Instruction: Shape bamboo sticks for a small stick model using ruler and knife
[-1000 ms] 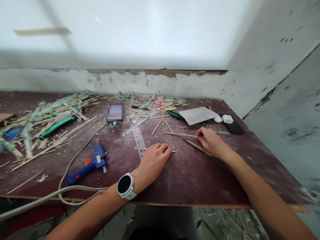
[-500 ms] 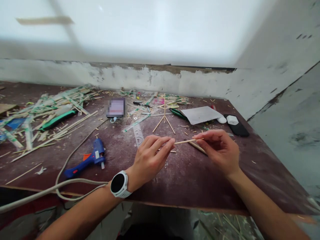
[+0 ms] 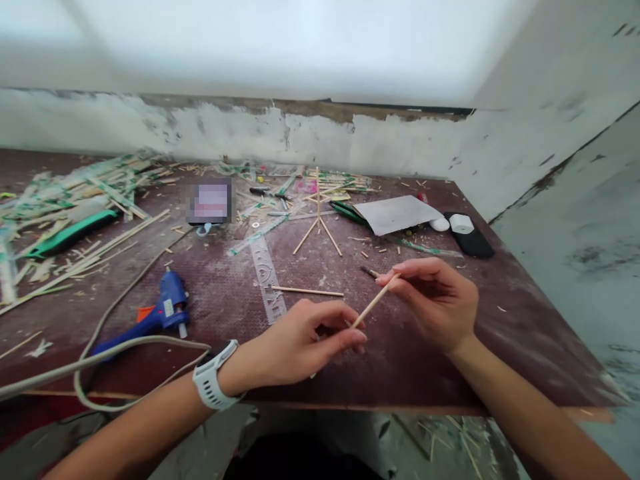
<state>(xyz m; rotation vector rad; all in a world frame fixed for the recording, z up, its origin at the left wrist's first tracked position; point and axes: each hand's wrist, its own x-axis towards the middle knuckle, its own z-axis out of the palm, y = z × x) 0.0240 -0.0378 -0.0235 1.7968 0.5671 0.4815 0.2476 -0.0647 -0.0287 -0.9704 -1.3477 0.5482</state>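
Observation:
Between my two hands a short, thin wooden stick (image 3: 374, 303) slants up to the right, above the table. My left hand (image 3: 305, 341), below a white watch, is closed around its lower end. The fingertips of my right hand (image 3: 434, 300) pinch the upper end. Behind my right fingers pokes the dark tip of a pointed tool (image 3: 370, 271), its remainder hidden. Another thin stick (image 3: 310, 291) lies flat beyond my left hand, its left end over a clear plastic stencil ruler (image 3: 265, 280). Farther back, several sticks joined at one point form a branching frame (image 3: 319, 217).
A blue glue gun (image 3: 167, 308) with a cable lies at left. Behind it are a phone with a blurred screen (image 3: 210, 201), a green-handled cutter (image 3: 75, 232) and a heap of sticks (image 3: 95, 183). White paper (image 3: 397, 215) and a black phone (image 3: 473, 240) rest at right.
The held stick has swung from nearly level to a steep slant as my left hand dropped and turned. The camera view has shifted, and the loose stick on the table now shows fully.

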